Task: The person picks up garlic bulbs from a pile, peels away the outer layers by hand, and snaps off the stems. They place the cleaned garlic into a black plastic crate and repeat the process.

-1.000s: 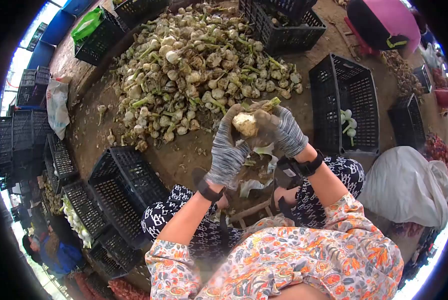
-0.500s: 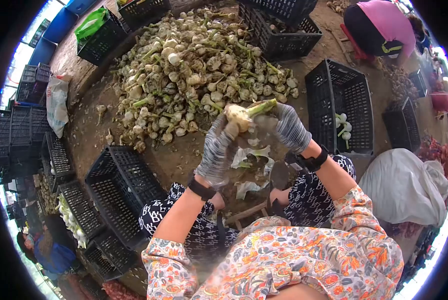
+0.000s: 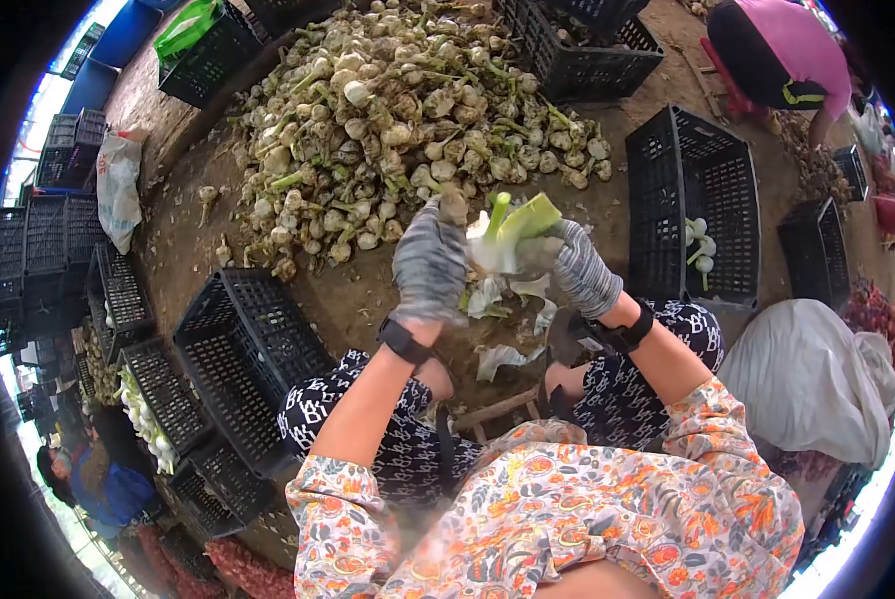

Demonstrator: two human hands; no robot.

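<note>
Between my two gloved hands is a garlic bulb (image 3: 489,252) with white skin and a short green stem pointing up. My left hand (image 3: 430,262), in a grey striped glove and partly blurred, is closed against the bulb's left side. The fingers of my right hand (image 3: 583,272) pinch a broad pale-green outer leaf (image 3: 530,218), which stands away from the stem. Part of the bulb's underside is hard to make out. Peeled leaf scraps (image 3: 507,361) lie on the ground below my hands.
A large garlic heap (image 3: 388,130) lies ahead. A black crate (image 3: 253,359) stands at my left, and another crate (image 3: 692,200) with a few white bulbs (image 3: 702,247) at my right. A white sack (image 3: 802,384) sits nearby. A person in pink (image 3: 792,50) bends over at upper right.
The outer leaf has been pulled away from the stem, exposing whiter skin. The bulb has turned more upright and moved slightly lower. My left hand has shifted a little upward.
</note>
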